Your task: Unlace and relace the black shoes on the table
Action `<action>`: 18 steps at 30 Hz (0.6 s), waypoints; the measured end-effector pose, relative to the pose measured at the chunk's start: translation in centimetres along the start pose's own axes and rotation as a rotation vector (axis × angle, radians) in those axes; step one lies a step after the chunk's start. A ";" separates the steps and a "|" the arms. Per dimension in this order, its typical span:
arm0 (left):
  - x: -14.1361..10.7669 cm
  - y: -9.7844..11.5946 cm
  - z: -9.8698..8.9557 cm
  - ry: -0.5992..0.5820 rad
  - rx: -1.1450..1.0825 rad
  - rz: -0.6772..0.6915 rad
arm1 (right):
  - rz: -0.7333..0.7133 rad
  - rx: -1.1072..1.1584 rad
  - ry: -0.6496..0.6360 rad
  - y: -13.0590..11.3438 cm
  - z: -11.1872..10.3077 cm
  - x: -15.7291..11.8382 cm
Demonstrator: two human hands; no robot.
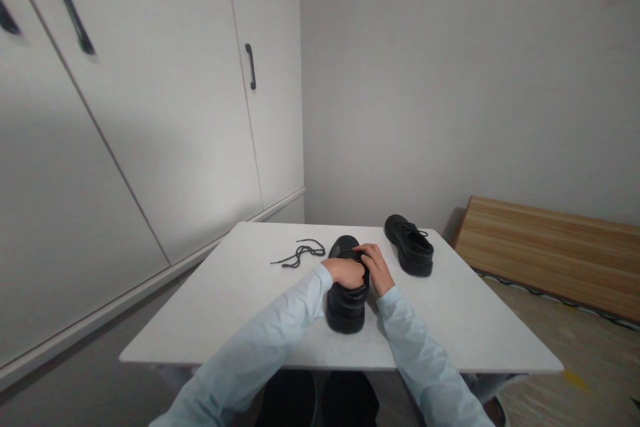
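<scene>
A black shoe [346,313] stands on the white table in front of me, its toe pointing away and its heel toward me. My left hand [346,272] reaches over the shoe from the left, with its fingers bent down into the opening; the fingertips are hidden. From the right side, my right hand [376,267] rests against the upper near the tongue, its fingers curled over the edge. What either hand pinches is too small to make out. A loose dark shoelace [303,252] lies left of the shoe's toe.
A second black shoe [411,247], with its lace in, stands at the back right of the white table [225,307]. White cabinets [200,113] line the left. A wooden board [545,250] leans low by the wall on the right.
</scene>
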State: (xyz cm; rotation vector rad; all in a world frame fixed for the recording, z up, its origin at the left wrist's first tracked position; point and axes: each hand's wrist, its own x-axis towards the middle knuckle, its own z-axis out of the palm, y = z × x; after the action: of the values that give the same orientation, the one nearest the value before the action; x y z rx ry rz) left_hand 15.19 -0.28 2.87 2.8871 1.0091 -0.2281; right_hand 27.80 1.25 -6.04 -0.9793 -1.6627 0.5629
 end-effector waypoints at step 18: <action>-6.9 4.1 2.2 0.333 0.060 -0.172 | -0.014 -0.037 -0.024 -0.2 0.0 0.0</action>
State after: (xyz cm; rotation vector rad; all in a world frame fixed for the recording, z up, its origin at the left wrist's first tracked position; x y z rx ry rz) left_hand 12.18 -7.98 1.97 2.9548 1.3234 0.2267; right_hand 27.72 1.17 -5.90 -0.9907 -1.7054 0.5387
